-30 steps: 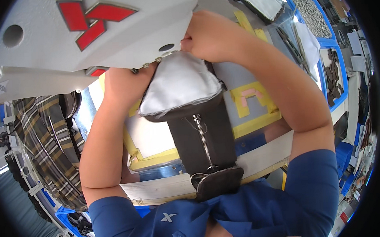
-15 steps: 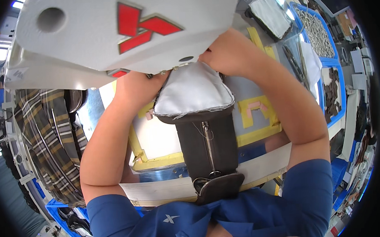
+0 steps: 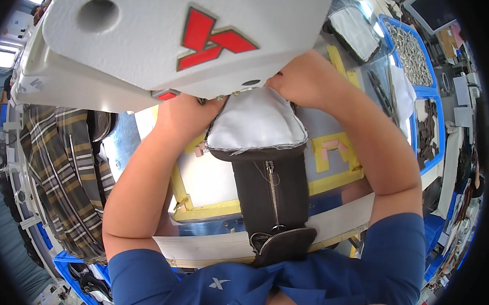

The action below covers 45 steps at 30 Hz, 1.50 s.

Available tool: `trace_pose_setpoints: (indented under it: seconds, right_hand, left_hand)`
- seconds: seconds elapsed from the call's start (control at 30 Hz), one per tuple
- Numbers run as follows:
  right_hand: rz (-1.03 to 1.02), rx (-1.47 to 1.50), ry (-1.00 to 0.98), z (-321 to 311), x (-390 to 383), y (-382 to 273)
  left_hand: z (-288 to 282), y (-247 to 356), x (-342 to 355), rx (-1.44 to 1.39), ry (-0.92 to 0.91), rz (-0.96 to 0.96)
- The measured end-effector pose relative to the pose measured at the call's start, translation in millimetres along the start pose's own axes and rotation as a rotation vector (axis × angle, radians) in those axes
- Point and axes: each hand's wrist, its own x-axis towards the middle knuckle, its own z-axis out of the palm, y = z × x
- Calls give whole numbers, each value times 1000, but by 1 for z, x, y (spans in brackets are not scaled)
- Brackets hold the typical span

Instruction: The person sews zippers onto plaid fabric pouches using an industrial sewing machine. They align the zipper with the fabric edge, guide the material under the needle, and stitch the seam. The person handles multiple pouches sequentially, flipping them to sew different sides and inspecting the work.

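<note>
Yellow tape strips [image 3: 217,210] mark a pale worktable [image 3: 199,246]. Over its near edge extends a long black fabric bag piece [image 3: 254,190] with white cloth lining [image 3: 257,124] and silver zip [image 3: 274,197], its far end beneath a bulky white machine head [image 3: 142,59]. There, the left hand [image 3: 185,117] and right hand [image 3: 301,84] flank it; fingertips seem hidden, so how open they are, or what they grip, cannot be told.

My feed shows a sewing workshop — machine [image 3: 137,59] at top, metal parts [image 3: 410,52] upper right, plaid fabric [image 3: 60,177] left.
</note>
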Motion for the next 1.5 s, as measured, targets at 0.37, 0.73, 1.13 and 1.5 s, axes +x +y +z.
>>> trace_pose_setpoints:
  seconds: [0.37,0.73,1.13,1.5]
  right_hand:
    - [5,-22,32,-2,-8,2]
    - [8,108,47,6,-1,4]
    - [-29,93,41,1,-1,8]
    - [-91,31,23,-5,1,3]
  left_hand:
    - [2,20,-5,-47,173,60]
    - [-44,45,-27,340,-198,-163]
    - [-41,69,-63,47,-196,576]
    - [-33,75,-63,233,-257,637]
